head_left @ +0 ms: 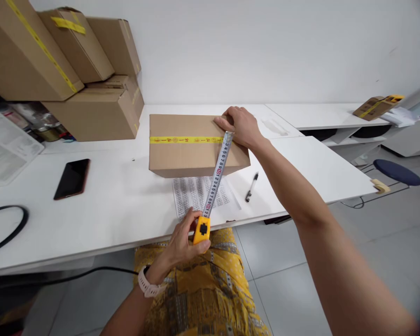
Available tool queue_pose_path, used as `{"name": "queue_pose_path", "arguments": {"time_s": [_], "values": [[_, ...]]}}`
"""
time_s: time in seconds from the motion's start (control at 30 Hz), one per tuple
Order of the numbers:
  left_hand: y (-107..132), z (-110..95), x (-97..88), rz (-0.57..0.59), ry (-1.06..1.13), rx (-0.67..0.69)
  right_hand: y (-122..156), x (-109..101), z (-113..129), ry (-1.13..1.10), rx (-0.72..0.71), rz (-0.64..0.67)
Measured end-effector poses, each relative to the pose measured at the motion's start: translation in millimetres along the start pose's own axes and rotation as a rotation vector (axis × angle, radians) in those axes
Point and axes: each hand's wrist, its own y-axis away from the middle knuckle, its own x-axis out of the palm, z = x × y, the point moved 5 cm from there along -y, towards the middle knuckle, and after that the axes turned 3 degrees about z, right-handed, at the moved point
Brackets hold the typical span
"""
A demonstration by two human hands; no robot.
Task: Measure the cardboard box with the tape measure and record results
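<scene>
A cardboard box (185, 154) sealed with yellow tape lies on the white table (119, 205). My right hand (241, 125) rests on the box's far right corner, its fingers pinching the end of the tape measure's blade (217, 175). The blade runs from there across the box top towards me. My left hand (184, 242), with a white watch on the wrist, is closed around the yellow tape measure case (202, 230) at the table's front edge.
A printed sheet (199, 193) and a pen (251, 186) lie in front of the box. A dark phone (72, 178) sits to the left. Stacked cardboard boxes (73, 70) fill the back left. A blue stool (397, 171) stands on the right.
</scene>
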Motion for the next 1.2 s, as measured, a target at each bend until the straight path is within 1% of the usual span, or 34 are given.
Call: {"name": "queue_pose_path", "arguments": {"time_s": [0.13, 0.23, 0.37, 0.47, 0.53, 0.6, 0.7, 0.77, 0.83, 0.9, 1.0, 1.1, 1.17, 1.2], "values": [[0, -6, 0.1, 0.062, -0.028, 0.019, 4, -2, 6, -0.020, -0.029, -0.005], [0, -8, -1.0, 0.080, -0.050, 0.026, 20, -11, 15, -0.053, -0.028, -0.023], [2, -11, -3.2, 0.119, -0.170, 0.059, 60, -27, 23, -0.094, -0.021, -0.121], [4, -11, -5.0, 0.146, -0.260, 0.046, 99, -34, 17, -0.199, 0.044, -0.225], [5, -9, -4.6, 0.185, -0.293, 0.051, 125, -33, 11, -0.336, 0.064, -0.275], [5, -7, -4.0, 0.213, -0.299, 0.082, 150, -26, 7, -0.445, 0.045, -0.283], [5, -6, -4.6, 0.216, -0.301, 0.125, 180, -9, 5, -0.508, 0.007, -0.198], [5, -8, -4.8, 0.226, -0.322, 0.130, 192, 0, 3, -0.533, -0.004, -0.153], [4, -10, -4.8, 0.238, -0.333, 0.134, 194, 6, -2, -0.553, -0.006, -0.132], [3, -14, -4.2, 0.259, -0.322, 0.143, 182, 10, -10, -0.558, -0.024, -0.103], [2, -17, -3.0, 0.281, -0.304, 0.158, 147, 19, -20, -0.560, -0.087, -0.040], [1, -18, -2.6, 0.279, -0.298, 0.150, 111, 33, -24, -0.603, -0.117, 0.008], [0, -17, -3.6, 0.260, -0.286, 0.123, 98, 43, -21, -0.615, -0.120, 0.019], [0, -17, -4.6, 0.245, -0.275, 0.111, 96, 47, -18, -0.608, -0.117, 0.012]]}}
